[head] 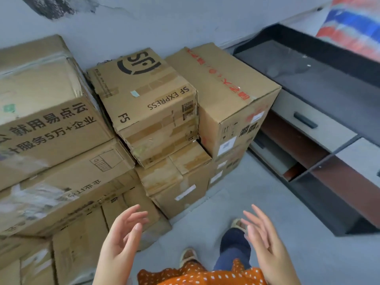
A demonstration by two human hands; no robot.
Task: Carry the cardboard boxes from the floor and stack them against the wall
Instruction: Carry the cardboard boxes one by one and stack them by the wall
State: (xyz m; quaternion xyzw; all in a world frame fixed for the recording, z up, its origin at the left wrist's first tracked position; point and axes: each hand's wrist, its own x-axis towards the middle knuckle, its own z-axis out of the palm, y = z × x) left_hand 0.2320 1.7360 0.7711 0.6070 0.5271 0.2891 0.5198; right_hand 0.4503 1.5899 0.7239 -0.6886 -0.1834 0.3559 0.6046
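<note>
Both hands empty, palms facing in: left hand (pixel 121 237) at 7 o'clock, right hand (pixel 262 235) at 5, each grip apart, fingers relaxed. Cardboard boxes (pixel 61 171) stacked against grey wall (pixel 164 23), 9 to 12 o'clock; SF Express box (pixel 144 95) tilted on top at centre. Low cabinet (pixel 320 128) at 3.

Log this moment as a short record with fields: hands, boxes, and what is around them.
left hand: open, fingers spread, holding nothing
right hand: open, fingers spread, holding nothing
SF Express box: top of the middle stack, sitting tilted on the box below
box with red print: top of the right stack, beside the SF Express box
large box: top of the left stack, black Chinese print on its side
wall: grey, stacks stand along it
cabinet: low, right of the stacks
floor: grey, person's feet on it
</note>
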